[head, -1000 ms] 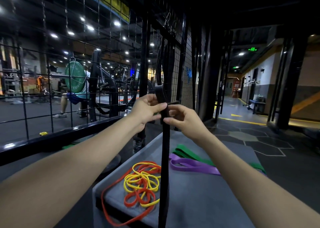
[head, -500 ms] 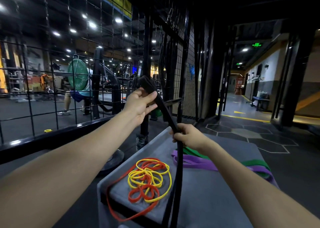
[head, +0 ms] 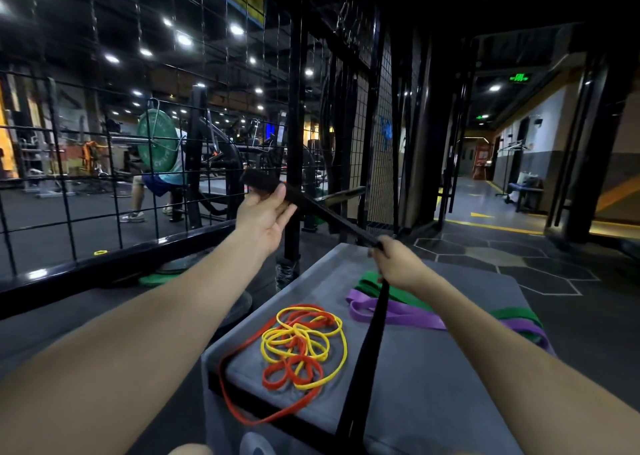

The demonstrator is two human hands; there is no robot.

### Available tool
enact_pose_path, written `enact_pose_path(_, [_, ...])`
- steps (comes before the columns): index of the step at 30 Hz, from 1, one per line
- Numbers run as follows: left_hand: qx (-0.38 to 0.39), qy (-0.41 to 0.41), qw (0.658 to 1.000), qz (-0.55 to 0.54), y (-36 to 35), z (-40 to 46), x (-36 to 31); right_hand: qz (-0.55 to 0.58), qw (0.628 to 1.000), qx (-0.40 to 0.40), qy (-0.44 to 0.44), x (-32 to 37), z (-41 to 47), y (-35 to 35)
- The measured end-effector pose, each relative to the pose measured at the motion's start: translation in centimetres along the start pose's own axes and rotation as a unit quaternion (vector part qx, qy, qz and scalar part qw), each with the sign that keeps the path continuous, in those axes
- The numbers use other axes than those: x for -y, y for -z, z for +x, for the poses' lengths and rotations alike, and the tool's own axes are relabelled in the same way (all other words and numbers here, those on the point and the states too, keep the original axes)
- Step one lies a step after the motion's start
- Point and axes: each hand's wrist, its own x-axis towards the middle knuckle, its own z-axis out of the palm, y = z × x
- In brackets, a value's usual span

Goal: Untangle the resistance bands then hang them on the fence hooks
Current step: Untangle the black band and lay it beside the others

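Observation:
A wide black resistance band runs from my left hand, raised near the fence, down through my right hand and hangs off the front of the grey box. My left hand holds the band's top loop across its fingers and thumb. My right hand grips the band in a fist above the box. On the box lie a yellow band tangled with an orange band, and further back a purple band and a green band. The black wire fence stands right behind my left hand.
Beyond the fence a person sits by a barbell with a green plate. A small yellow loop lies on the floor at left. A corridor with hexagon floor marks opens at right.
My hands have drawn apart. The left hand carried the band's top end up and left toward the fence while the right hand slid down along the band to just above the box.

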Motion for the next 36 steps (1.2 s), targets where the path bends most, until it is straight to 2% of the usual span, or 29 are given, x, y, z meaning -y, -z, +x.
enact_pose_path(2, [-0.064, 0.054, 0.996, -0.021, 1.1, 0.1, 1.3, -0.026, 0.998, -0.052, 0.014, 0.7, 0.4, 0.8])
enact_pose_path(4, [-0.083, 0.170, 0.980, 0.057, 2.5, -0.7, 2.8, -0.050, 0.997, -0.061, 0.027, 1.2, 0.7, 1.6])
enact_pose_path(6, [-0.021, 0.305, 0.932, 0.196, 3.7, -2.7, 3.8, -0.067, 0.996, -0.055, 0.031, 1.5, 0.7, 2.3])
enact_pose_path(8, [0.085, 0.352, 0.876, 0.318, 4.1, -4.7, 4.2, -0.067, 0.995, -0.055, 0.039, 1.8, 0.7, 2.6])
enact_pose_path(9, [0.127, 0.339, 0.855, 0.371, 3.7, -5.6, 4.1, -0.075, 0.995, -0.052, 0.044, 2.0, 0.7, 2.6])
enact_pose_path(10, [0.153, 0.296, 0.848, 0.412, 2.9, -6.1, 3.6, -0.089, 0.994, -0.047, 0.048, 2.2, 0.7, 2.5])
enact_pose_path(12, [0.148, 0.124, 0.863, 0.467, 1.1, -5.8, 3.0, -0.115, 0.991, -0.028, 0.056, 2.8, 0.6, 2.2])
enact_pose_path(13, [0.138, 0.034, 0.862, 0.486, 0.2, -5.5, 2.6, -0.121, 0.991, -0.020, 0.062, 3.2, 0.4, 2.1])
enact_pose_path(14, [0.145, -0.035, 0.846, 0.512, -0.5, -5.2, 2.3, -0.123, 0.990, -0.015, 0.069, 3.5, 0.3, 2.0])
enact_pose_path(15, [0.167, -0.077, 0.822, 0.539, -1.0, -4.8, 2.3, -0.124, 0.989, -0.011, 0.076, 3.8, 0.2, 2.0])
enact_pose_path(17, [0.218, -0.092, 0.787, 0.570, -1.9, -4.5, 3.1, -0.122, 0.989, -0.003, 0.087, 4.6, 0.0, 2.1])
enact_pose_path(20, [0.265, -0.081, 0.802, 0.530, -2.8, -4.3, 4.3, -0.117, 0.988, 0.007, 0.102, 5.3, -0.4, 2.8])
enact_pose_path(24, [0.273, -0.087, 0.854, 0.435, -3.7, -4.6, 3.9, -0.114, 0.987, -0.012, 0.117, 4.6, -0.6, 3.4])
enact_pose_path(27, [0.257, -0.113, 0.858, 0.430, -4.1, -4.6, 2.5, -0.046, 0.991, -0.033, 0.124, 4.5, -0.9, 2.9])
enact_pose_path(32, [0.179, -0.112, 0.914, 0.347, -3.2, -3.7, -0.8, 0.005, 0.998, 0.001, 0.059, 2.9, -1.9, 1.5])
enact_pose_path(36, [0.127, -0.102, 0.946, 0.281, -1.7, -3.0, -2.2, 0.024, 0.999, -0.029, 0.028, 2.5, -2.1, 1.8])
